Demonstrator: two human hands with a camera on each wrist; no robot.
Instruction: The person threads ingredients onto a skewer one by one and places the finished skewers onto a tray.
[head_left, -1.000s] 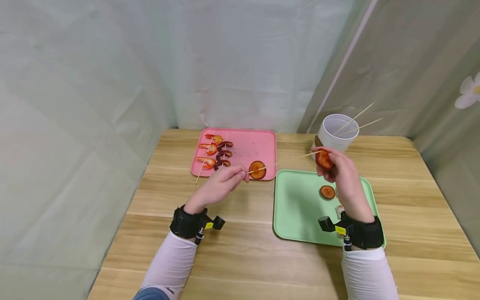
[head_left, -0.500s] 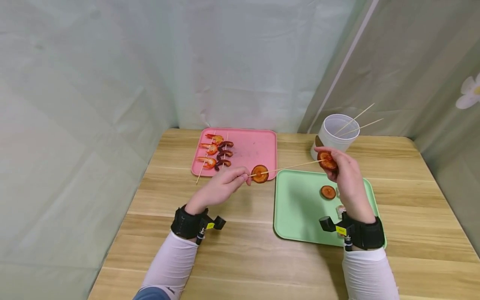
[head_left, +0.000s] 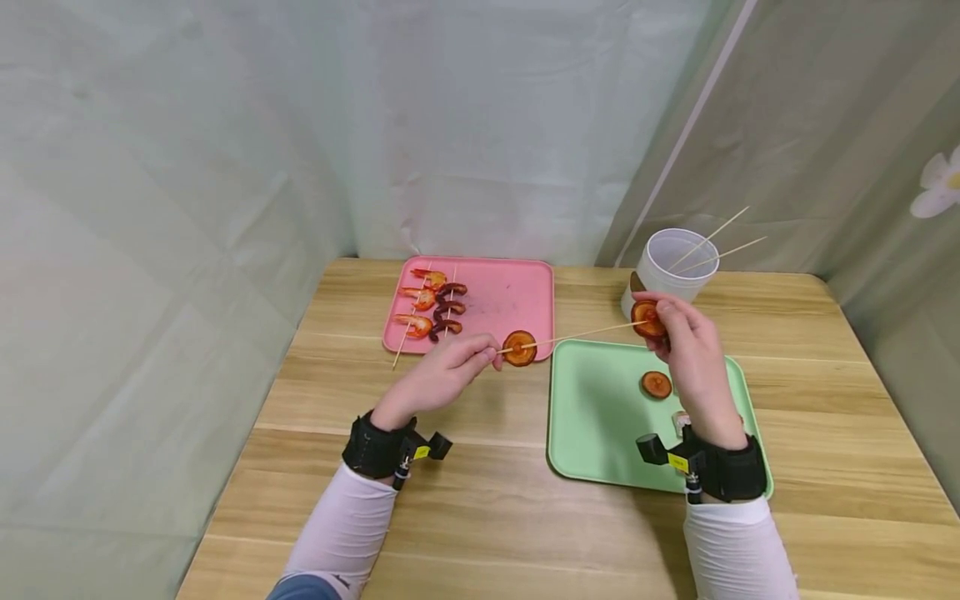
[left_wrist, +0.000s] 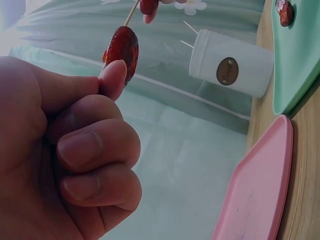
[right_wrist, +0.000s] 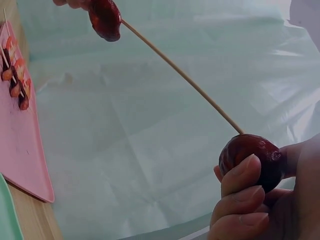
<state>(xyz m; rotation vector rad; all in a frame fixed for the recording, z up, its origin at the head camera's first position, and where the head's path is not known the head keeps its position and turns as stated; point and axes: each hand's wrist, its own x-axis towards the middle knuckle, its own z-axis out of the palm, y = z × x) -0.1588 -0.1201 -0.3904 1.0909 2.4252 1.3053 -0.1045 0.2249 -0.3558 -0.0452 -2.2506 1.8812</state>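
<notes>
My left hand [head_left: 442, 371] pinches the near end of a thin bamboo skewer [head_left: 581, 335] between thumb and index finger, the other fingers curled. A round brown shiitake mushroom cap [head_left: 520, 348] is threaded on it just past those fingertips. In my right hand [head_left: 693, 350] I grip a second mushroom cap [right_wrist: 252, 157], with the skewer's far end meeting its face. Both hands are above the table, the skewer slanting up to the right. On the green tray [head_left: 588, 417] lies another mushroom cap [head_left: 656, 384]; my right wrist partly hides pale pieces there.
A pink tray [head_left: 517, 292] at the back holds a shrimp skewer [head_left: 417, 298] and a skewer of dark curled pieces [head_left: 449, 308]. Behind my right hand stands a white cup [head_left: 678, 258] with two bare skewers [head_left: 712, 237]. A curtain [head_left: 480, 133] hangs along the table's back edge.
My left hand has shifted slightly right, and the skewer with its threaded cap has dipped a little. The cap in my right hand has turned slightly.
</notes>
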